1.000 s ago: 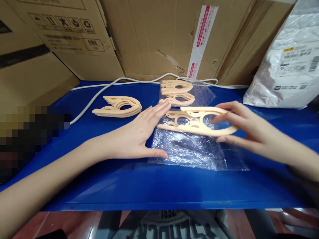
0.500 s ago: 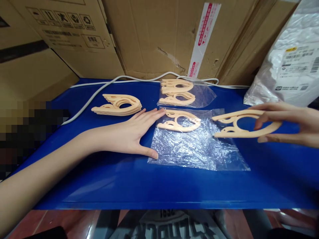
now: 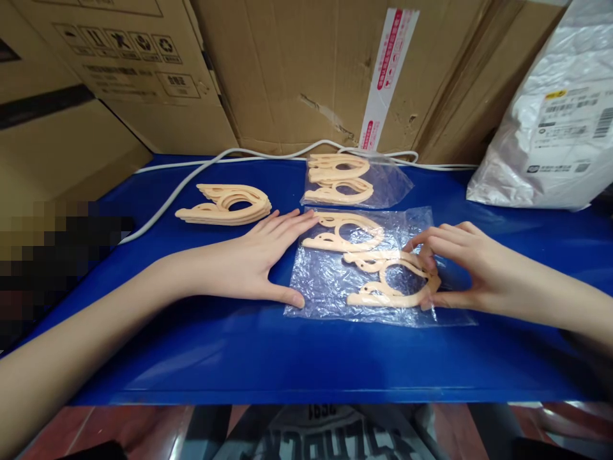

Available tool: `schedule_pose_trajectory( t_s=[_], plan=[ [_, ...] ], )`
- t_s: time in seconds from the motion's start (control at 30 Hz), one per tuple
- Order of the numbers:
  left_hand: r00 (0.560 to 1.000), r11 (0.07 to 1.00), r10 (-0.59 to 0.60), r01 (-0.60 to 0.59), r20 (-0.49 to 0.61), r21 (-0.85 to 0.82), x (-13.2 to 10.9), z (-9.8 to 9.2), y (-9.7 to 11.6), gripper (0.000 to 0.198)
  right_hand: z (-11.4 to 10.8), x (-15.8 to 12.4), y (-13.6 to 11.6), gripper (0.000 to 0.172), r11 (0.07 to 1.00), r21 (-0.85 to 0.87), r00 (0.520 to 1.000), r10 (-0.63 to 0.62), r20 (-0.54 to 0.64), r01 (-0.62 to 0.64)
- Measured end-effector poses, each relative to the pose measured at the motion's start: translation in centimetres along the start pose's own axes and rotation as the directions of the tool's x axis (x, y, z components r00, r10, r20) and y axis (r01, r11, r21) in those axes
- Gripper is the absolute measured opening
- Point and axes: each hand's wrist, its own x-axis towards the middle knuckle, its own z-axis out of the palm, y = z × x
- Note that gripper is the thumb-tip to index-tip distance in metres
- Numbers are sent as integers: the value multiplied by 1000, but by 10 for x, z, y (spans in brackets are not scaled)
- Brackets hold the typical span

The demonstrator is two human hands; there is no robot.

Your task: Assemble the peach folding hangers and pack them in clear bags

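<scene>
A clear plastic bag [image 3: 325,300] lies flat on the blue table, with one beige folding hanger [image 3: 342,244] in its upper part. My left hand [image 3: 268,255] is spread palm down, its fingertips and thumb on the bag's left edge. In my right hand [image 3: 460,268], the thumb and fingers pinch the rounded right end of a second beige folding hanger [image 3: 378,298]. That hanger sits within the bag's outline, below the first one, and plastic glints cross it. Left of the bag is a stack of folding hangers [image 3: 230,207], close to my left fingertips.
Behind, a filled clear bag of hangers [image 3: 338,185] lies near a white cable [image 3: 230,151]. Cardboard boxes [image 3: 297,70] wall off the back and left. A white plastic parcel [image 3: 541,128] stands at the back right. The table's front edge [image 3: 306,397] runs below.
My right hand has moved left, bringing its hanger from the bag's right side to within the bag's outline. My left hand has stayed in place.
</scene>
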Motion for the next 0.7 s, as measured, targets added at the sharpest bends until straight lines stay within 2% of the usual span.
schedule_pose_trajectory(
  t_s=[0.1,0.2,0.3,0.5,0.7],
  plan=[
    [1000,1000,18,-18,-24,5,0,2,2,115,-3,-4,7,45,999,43,994,24,111,-29],
    [997,998,60,-59,-55,16,1,4,8,112,-2,-8,15,43,993,89,989,61,134,-73],
    [995,996,87,-85,-52,29,3,6,14,112,1,-6,13,40,993,107,993,40,114,-53],
    [994,994,100,-98,-44,37,5,9,18,112,11,6,-9,34,988,153,999,-5,44,-2],
    [993,994,106,-103,-52,44,3,9,23,116,14,7,-12,25,971,238,999,-12,50,0]
  ],
)
